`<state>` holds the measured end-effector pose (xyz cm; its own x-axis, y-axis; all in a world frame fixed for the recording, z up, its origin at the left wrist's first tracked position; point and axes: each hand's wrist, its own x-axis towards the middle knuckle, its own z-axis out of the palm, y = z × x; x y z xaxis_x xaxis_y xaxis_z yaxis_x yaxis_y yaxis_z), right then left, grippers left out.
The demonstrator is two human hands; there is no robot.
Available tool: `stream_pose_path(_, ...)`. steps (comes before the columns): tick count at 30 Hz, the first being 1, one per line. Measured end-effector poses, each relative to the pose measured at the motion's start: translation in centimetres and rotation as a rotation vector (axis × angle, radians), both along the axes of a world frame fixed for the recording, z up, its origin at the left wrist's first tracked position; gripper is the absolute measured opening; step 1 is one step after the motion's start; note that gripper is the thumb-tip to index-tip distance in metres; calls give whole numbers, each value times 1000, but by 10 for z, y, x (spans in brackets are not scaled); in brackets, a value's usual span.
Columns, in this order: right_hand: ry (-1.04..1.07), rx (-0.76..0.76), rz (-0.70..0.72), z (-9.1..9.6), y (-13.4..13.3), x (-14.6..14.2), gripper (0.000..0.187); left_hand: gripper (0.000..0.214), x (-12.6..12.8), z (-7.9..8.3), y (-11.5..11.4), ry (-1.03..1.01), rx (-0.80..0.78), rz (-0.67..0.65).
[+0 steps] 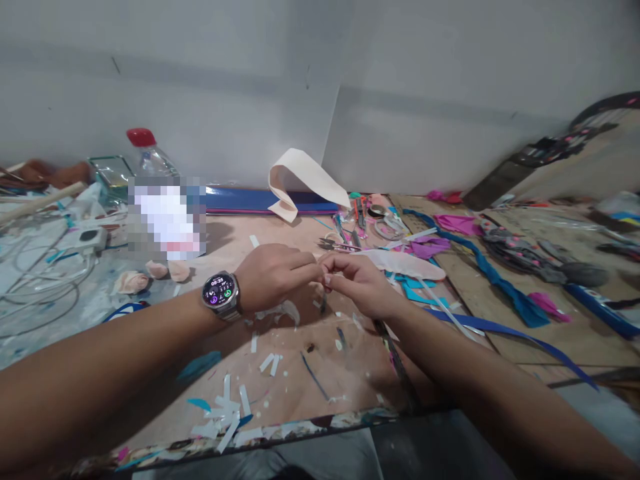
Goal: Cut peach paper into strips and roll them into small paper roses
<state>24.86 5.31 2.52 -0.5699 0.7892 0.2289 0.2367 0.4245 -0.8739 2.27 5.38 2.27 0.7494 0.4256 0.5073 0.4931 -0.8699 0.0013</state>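
Over the middle of the worktable [340, 373], my left hand [280, 272] and my right hand [364, 283] meet fingertip to fingertip. Both are closed in a pinch. Whatever lies between the fingers is too small and hidden to make out. A watch [221, 293] is on my left wrist. Under the left hand shows a thin whitish curled scrap [289, 311]. Just beyond the right hand are a pale, long rounded piece [405, 263] and a pair of scissors [334, 245], partly covered.
Several white paper strips [227, 407] lie near the front edge. A cream curled strip [307, 175] stands at the back by a red-capped bottle [150, 157]. White cables [45, 277] clutter the left. Blue ribbon [520, 337] and teal cloth [490, 273] spread over the right side.
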Motion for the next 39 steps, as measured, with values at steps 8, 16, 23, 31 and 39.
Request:
stream_pose_path(8, -165, 621, -167, -3, 0, 0, 9, 24, 5, -1, -1, -220, -321, 20)
stream_pose_path(16, -254, 769, -264, -8, 3, 1, 10, 13, 7, 4, -1, -412, -505, 54)
stream_pose_path(23, -242, 801, -241, -7, 0, -1, 9, 16, 7, 2, 0, -435, -427, 57)
stream_pose_path(31, -256, 843, -251, -6, -1, -1, 8, 16, 5, -3, 0, -501, -335, 7)
stream_pose_path(39, -211, 863, -311, -8, 0, -1, 8, 18, 11, -7, -2, -607, -466, 12)
